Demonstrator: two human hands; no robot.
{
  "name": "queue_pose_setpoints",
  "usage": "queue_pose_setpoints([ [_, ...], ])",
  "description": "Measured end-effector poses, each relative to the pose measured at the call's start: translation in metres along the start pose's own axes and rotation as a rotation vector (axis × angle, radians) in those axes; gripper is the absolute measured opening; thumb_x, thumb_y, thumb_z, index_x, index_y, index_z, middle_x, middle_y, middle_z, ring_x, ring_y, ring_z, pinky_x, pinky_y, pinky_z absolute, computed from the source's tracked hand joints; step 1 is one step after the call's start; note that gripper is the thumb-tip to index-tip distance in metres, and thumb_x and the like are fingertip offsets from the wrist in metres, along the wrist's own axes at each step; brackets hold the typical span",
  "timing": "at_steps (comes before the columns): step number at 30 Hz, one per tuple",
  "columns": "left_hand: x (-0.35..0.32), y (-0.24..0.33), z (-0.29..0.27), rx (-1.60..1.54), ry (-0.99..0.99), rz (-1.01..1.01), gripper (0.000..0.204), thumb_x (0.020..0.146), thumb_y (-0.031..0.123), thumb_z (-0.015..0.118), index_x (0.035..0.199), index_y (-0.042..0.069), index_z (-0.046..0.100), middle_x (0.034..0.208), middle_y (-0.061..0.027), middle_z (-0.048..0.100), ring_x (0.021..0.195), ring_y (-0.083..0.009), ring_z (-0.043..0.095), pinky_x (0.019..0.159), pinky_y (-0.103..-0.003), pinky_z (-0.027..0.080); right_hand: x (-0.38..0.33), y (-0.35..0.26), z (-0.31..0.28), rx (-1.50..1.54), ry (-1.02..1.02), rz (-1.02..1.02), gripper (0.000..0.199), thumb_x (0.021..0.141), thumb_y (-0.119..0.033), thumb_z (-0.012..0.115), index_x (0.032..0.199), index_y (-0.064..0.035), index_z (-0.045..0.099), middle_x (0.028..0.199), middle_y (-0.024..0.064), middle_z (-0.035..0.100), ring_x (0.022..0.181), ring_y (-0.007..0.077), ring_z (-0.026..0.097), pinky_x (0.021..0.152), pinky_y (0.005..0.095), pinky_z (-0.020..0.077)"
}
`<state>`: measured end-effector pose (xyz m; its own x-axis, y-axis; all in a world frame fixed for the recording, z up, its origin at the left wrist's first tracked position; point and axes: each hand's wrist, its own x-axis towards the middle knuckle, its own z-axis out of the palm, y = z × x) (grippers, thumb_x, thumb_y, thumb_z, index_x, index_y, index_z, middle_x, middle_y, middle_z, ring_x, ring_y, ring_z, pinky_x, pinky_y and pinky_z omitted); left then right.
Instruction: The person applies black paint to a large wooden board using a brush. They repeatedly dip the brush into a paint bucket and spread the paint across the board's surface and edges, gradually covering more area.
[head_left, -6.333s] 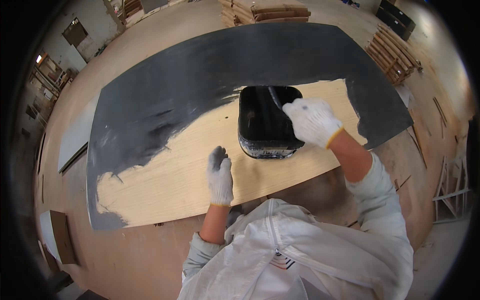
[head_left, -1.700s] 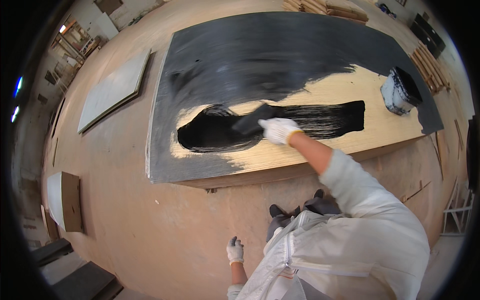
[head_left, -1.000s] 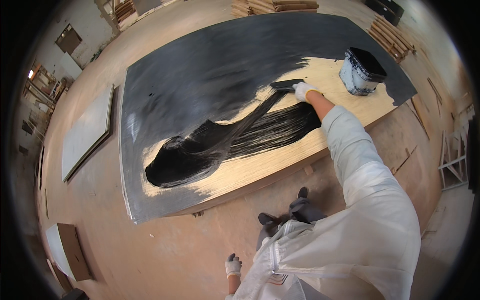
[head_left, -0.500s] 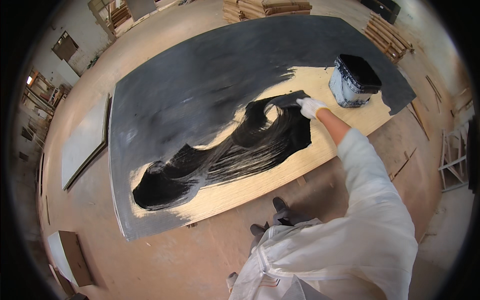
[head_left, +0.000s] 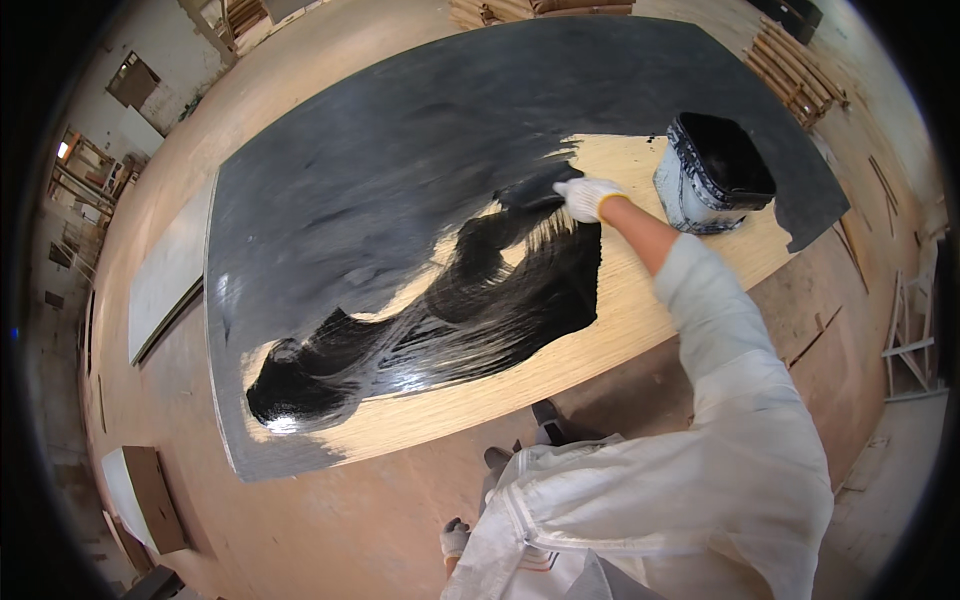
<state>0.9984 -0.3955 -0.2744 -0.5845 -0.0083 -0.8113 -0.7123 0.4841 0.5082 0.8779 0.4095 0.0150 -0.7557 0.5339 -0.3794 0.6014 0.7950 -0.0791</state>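
Observation:
My right hand, in a white knit glove with a yellow cuff, is closed on a dark flat spreading tool whose exact kind is lost under the black coating. The tool presses on a large wood-grain board. Thick wet black paint lies there in streaks and swirls, while a dull dark coat covers the far and left parts. My left hand, also gloved, hangs low beside my body with curled, dark-stained fingers; nothing shows in it.
A paint-smeared bucket with a black top stands on the board's right part. A pale panel lies left of the board, with a box-like piece nearer. Bundled wood sits far right, and a white metal frame at the right edge.
My right hand and the tool have moved left and slightly away, dragging black paint along the bare strip's edge. More of my left hand shows. The view has shifted slightly.

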Motion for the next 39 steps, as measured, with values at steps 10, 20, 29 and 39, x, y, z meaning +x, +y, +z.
queue_pose_setpoints([
  [10, -0.052, 0.026, 0.009, 0.047, 0.12, -0.081, 0.04, 0.102, 0.009, 0.061, 0.141, -0.001, 0.064, 0.11, -0.0198, 0.077, 0.08, -0.0326, 0.077, 0.064, -0.044, 0.064, -0.075, -0.019, 0.003, -0.139, -0.114, -0.057, 0.049, 0.106, -0.016, 0.044, 0.152, -0.013, 0.059, 0.138, 0.0197, 0.073, 0.124, 0.041, 0.072, 0.103, 0.0532, 0.0575],
  [20, -0.058, 0.002, 0.008, 0.012, 0.147, -0.108, 0.04, 0.104, 0.011, 0.058, 0.142, 0.002, 0.063, 0.105, -0.0172, 0.076, 0.069, -0.0286, 0.074, 0.056, -0.04, 0.06, -0.05, 0.021, -0.005, -0.105, -0.045, -0.031, 0.05, 0.1, -0.013, 0.048, 0.148, -0.0092, 0.058, 0.137, 0.0204, 0.073, 0.122, 0.0427, 0.072, 0.099, 0.0559, 0.0587],
  [29, -0.046, -0.043, 0.014, 0.211, 0.109, 0.036, 0.035, 0.101, 0.013, 0.065, 0.132, 0.0, 0.074, 0.107, -0.0191, 0.079, 0.08, -0.0245, 0.075, 0.069, -0.038, 0.061, -0.082, 0.044, 0.007, -0.084, -0.066, 0.03, 0.065, 0.099, -0.013, 0.048, 0.164, -0.0204, 0.048, 0.134, 0.0222, 0.074, 0.12, 0.0406, 0.073, 0.098, 0.0526, 0.0589],
  [39, -0.061, -0.016, 0.004, -0.018, 0.158, -0.09, 0.034, 0.102, 0.014, 0.063, 0.133, 0.003, 0.072, 0.095, -0.0144, 0.078, 0.067, -0.0245, 0.072, 0.055, -0.038, 0.056, -0.143, 0.055, 0.055, -0.096, -0.075, 0.108, 0.065, 0.101, -0.023, 0.052, 0.165, -0.0247, 0.044, 0.126, 0.0243, 0.075, 0.112, 0.0443, 0.074, 0.097, 0.0549, 0.0575],
])
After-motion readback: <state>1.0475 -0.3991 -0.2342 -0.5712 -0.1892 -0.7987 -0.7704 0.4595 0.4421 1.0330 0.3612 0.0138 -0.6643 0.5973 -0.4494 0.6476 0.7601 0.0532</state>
